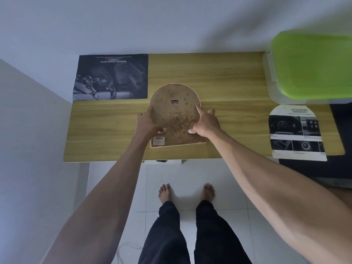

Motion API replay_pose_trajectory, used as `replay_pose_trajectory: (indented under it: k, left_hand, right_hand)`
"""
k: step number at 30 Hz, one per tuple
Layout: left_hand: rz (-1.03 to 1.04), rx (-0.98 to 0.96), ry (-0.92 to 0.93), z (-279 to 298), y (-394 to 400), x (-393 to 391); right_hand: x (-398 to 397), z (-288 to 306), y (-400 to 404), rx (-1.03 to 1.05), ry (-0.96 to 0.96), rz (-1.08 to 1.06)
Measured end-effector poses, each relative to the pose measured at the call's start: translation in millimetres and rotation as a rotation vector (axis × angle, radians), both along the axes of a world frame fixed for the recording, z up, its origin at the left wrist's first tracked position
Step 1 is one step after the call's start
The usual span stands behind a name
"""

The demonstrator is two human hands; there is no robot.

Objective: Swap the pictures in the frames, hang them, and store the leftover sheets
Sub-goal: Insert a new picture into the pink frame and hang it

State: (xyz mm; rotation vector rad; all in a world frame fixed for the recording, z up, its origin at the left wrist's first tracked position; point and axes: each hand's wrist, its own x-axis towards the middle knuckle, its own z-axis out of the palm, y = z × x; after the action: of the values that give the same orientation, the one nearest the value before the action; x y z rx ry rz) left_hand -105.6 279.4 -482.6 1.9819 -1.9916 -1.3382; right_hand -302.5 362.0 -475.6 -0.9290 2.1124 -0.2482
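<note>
Frame: arch-topped picture frame [176, 115] lay face down near the middle of the wooden table [228, 88], its stained brown backing up, a small metal hanger [174, 101] set in the upper part and a barcode sticker [159, 139] at the lower left corner.
Left hand [147, 122]: gripped the frame's left edge, fingers along the rim and thumb pressed on the backing.
Right hand [205, 121]: gripped the frame's right edge, thumb on the backing, forefinger along the curved rim.
Dark sheet [111, 77]: rectangular car-interior print, flat on the table's far left corner, well apart from the frame.
Arch-cut sheet [296, 132]: printed page lying at the table's right end, overhanging its near edge.
Box [312, 65]: clear plastic container with a green lid, at the table's far right corner.
</note>
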Motion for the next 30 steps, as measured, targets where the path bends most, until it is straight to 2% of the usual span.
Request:
replay_pose_trajectory:
  k: [5,14,23,27,30]
  left_hand:
    - [-0.069,0.005,-0.122,3.9,-3.7,-7.0]
    - [-0.047,0.017,-0.027,3.5,1.9,0.2]
    - [-0.091,0.057,-0.143,-2.1,-1.8,-8.2]
    - [-0.07,0.073,-0.155,-2.7,-1.7,-8.5]
    - [0.032,0.075,-0.084,-5.5,3.1,-7.0]
  right_hand:
    - [2.2,-1.4,-4.6,0.05,0.035,0.017]
    - [2.9,3.5,-6.1,0.084,0.03,0.032]
    - [14.6,11.6,-12.2,0.141,0.144,0.099]
    - [15.1,13.4,-14.3,0.165,0.109,0.069]
    - [5.6,9.7,-10.7,0.081,0.004,-0.003]
